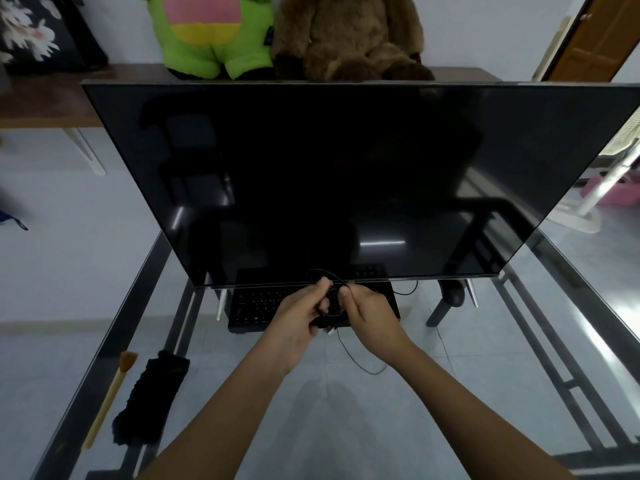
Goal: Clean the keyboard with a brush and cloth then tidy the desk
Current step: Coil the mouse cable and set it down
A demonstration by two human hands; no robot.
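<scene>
A black keyboard [256, 304] lies on the glass desk [433, 393] under the bottom edge of a big dark monitor [329, 181]. Both my hands are over the keyboard's right half. My left hand [298, 318] grips a coiled bundle of thin black cable [331, 306]. My right hand [372, 318] pinches the same cable near the coil's top. A loose run of the cable [360, 362] trails down onto the glass. At the desk's left edge lie a wooden-handled brush [109, 400] and a black cloth [149, 400], side by side.
A black mouse [455, 295] sits right of the keyboard, under the monitor's right foot. Behind the monitor a brown bench carries a green plush toy [207, 36] and a brown teddy bear [349, 36]. A white fan stand [602, 188] stands on the floor at right.
</scene>
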